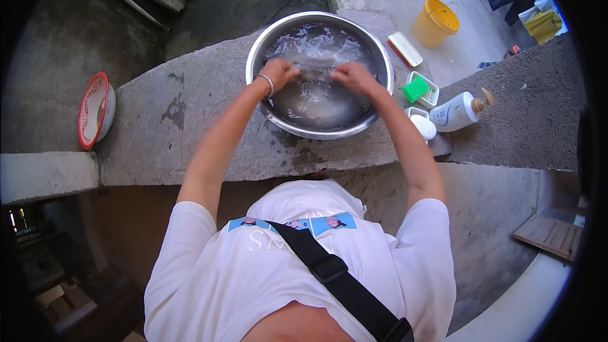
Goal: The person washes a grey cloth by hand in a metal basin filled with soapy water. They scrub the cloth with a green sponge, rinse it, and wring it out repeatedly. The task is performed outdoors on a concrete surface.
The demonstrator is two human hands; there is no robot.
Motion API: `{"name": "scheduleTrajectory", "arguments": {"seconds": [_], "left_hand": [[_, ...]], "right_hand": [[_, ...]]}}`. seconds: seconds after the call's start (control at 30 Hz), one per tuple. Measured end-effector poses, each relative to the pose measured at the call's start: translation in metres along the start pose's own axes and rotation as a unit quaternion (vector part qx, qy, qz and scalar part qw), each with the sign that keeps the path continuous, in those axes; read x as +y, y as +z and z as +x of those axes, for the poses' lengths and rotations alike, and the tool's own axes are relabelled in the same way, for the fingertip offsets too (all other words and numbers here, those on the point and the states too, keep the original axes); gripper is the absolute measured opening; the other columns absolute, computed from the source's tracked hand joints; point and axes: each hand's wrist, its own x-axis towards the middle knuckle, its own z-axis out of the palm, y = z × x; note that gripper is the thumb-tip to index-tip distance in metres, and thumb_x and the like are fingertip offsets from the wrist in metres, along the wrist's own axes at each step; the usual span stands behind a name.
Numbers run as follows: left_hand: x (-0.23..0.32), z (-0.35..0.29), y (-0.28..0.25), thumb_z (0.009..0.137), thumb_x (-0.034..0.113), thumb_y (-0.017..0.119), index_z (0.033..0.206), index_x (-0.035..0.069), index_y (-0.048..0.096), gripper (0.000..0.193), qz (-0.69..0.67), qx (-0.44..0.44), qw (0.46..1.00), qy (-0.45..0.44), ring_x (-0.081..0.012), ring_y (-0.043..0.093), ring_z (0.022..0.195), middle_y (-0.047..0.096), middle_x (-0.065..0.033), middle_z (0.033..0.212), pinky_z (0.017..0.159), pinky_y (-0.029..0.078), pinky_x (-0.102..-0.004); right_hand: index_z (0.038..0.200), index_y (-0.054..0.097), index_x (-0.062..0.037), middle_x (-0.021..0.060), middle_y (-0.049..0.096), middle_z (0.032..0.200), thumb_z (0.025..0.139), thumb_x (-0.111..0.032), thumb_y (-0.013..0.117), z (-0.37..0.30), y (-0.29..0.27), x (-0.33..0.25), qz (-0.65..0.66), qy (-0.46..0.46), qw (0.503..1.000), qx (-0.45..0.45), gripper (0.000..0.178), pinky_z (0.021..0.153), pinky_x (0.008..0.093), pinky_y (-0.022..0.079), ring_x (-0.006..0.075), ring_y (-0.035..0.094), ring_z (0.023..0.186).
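Rinsing, apparently, left hand [279, 76] and right hand [354, 77] curl over a water-filled basin [320, 134], anything pinched unclear; continuing likely needs gentleness.

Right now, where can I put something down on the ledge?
There's a wide bare patch on the ledge between the red-rimmed basin and the steel bowl, but the left forearm crosses its bowl side. It's crowded just right of the bowl: sponge, bottle and white dishes sit close together.
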Motion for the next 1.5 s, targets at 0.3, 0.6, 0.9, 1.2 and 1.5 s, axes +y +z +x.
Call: {"name": "scheduleTrajectory", "arguments": {"seconds": [0.3,0.6,0.9,1.2,1.5], "left_hand": [[0.047,-0.008,-0.001,0.083,0.024,0.059,0.083,0.002,0.061,0.022,-0.058,0.099,0.977,0.179,-0.0234,0.053,0.077,0.056,-0.011,0.082,0.067,0.043,-0.0334],[0.04,-0.05,0.006,0.084,0.056,0.042,0.106,0.004,0.046,0.057,-0.721,-0.084,0.63,-0.276,-0.0202,0.054,0.082,0.052,-0.0081,0.091,0.081,0.047,-0.0479],[0.039,-0.036,0.039,0.086,0.041,0.047,0.108,0.004,0.048,0.043,-0.651,-0.026,0.754,0.089,-0.0217,0.055,0.088,0.053,-0.0089,0.101,0.077,0.048,-0.0403],[0.056,-0.05,0.013,0.091,0.036,0.041,0.109,0.011,0.052,0.033,-0.756,-0.127,0.602,-0.225,-0.0201,0.057,0.088,0.057,-0.0072,0.108,0.068,0.046,-0.0371],[0.085,-0.057,0.006,0.091,0.051,0.025,0.122,0.012,0.045,0.053,-0.879,-0.108,0.46,-0.069,-0.0285,0.049,0.105,0.05,-0.0099,0.12,0.079,0.044,-0.0443]], "right_hand": [[0.083,0.063,-0.007,0.0155,0.063,0.081,0.071,-0.025,0.063,0.016,0.024,-0.025,0.094,-0.093,0.989,0.07,0.022,0.068,0.0374,0.045,0.0292,0.061,0.079],[0.074,0.06,0.0001,0.0145,0.054,0.059,0.076,-0.028,0.065,-0.008,-0.039,-0.128,0.138,-0.201,0.941,0.236,0.029,0.05,0.0311,0.04,0.018,0.049,0.05],[0.07,0.061,-0.0019,0.0009,0.049,0.057,0.075,-0.018,0.068,-0.059,0.013,-0.175,0.214,-0.313,0.912,0.16,0.018,0.051,0.0244,0.036,0.0074,0.043,0.056],[0.067,0.057,0.0011,0.0062,0.049,0.054,0.077,-0.021,0.065,0.014,-0.021,-0.077,0.28,-0.142,0.864,0.393,0.025,0.046,0.0277,0.036,0.008,0.039,0.051],[0.119,0.047,-0.007,0.0165,0.057,0.103,0.075,-0.073,0.035,-0.002,0.056,-0.051,0.811,0.067,0.576,0.084,0.08,0.084,0.0377,0.044,0.0267,0.057,0.096]]}}
